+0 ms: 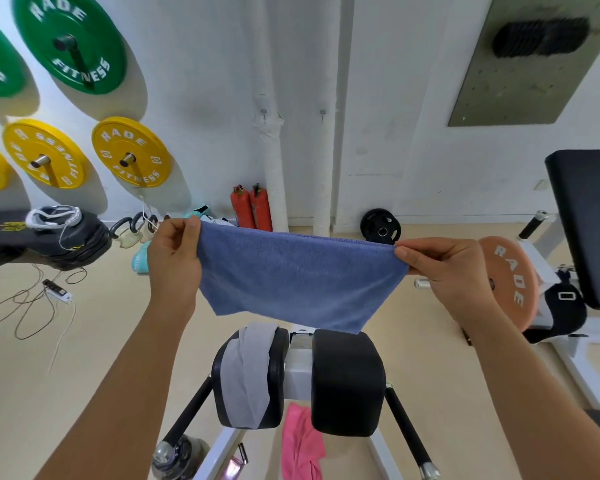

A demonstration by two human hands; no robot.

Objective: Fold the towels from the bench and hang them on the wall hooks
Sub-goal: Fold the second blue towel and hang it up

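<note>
A blue towel [297, 277] hangs stretched in the air in front of me, folded over so its lower edge ends above the bench. My left hand [174, 252] pinches its top left corner and my right hand [444, 265] pinches its top right corner. Below it, a grey towel [246, 372] lies draped over the left black pad of the bench [347, 382]. A pink towel [300, 445] hangs between the two pads. Two small metal hooks are on the white wall, the left hook [264, 114] and the right hook [323, 114], both bare.
Green and yellow weight plates [130, 152] hang on the left wall. Two red fire extinguishers [252, 207] stand by a white pipe. Cables [28, 303] lie on the floor at left. A machine with an orange plate [510, 282] stands at right.
</note>
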